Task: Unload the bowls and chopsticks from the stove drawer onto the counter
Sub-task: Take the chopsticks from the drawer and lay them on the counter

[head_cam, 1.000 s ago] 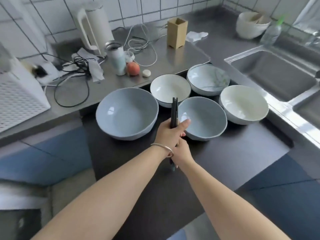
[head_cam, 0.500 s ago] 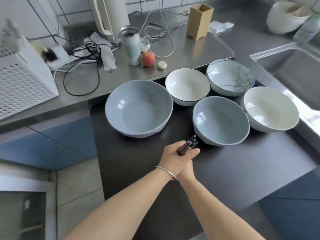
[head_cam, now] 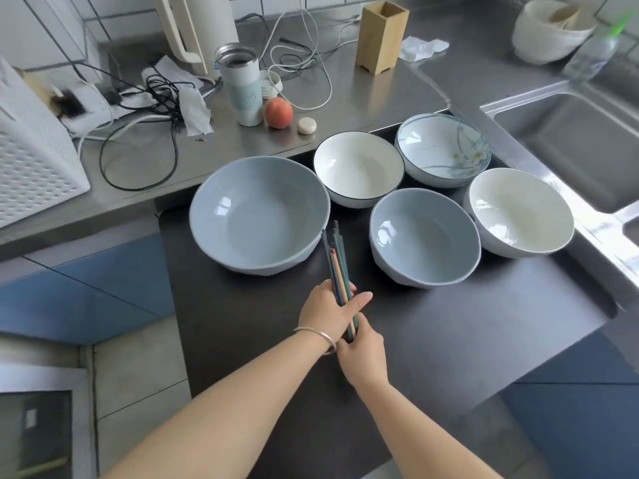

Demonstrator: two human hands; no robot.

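Five bowls sit upright on the dark pulled-out drawer (head_cam: 432, 340), none on the steel worktop (head_cam: 345, 88) yet. Landmark = big blue bowl (head_cam: 257, 216): black-rimmed white bowl (head_cam: 358, 167) just behind-right of it, small blue bowl (head_cam: 425, 236) to its right w/ a gap, floral bowl (head_cam: 442, 148) and cream bowl (head_cam: 518, 210) farther right. Chopsticks (head_cam: 337, 261) are bundled in that gap, tips by the big bowl's rim. Left hand (head_cam: 328, 312) wraps the bundle mid-shaft; right hand (head_cam: 363, 347) cups the butt ends, prob. squaring them so they lift as one; its finger contact is partly hidden. Bamboo holder (head_cam: 380, 32), well behind the big bowl, looks the likely home.
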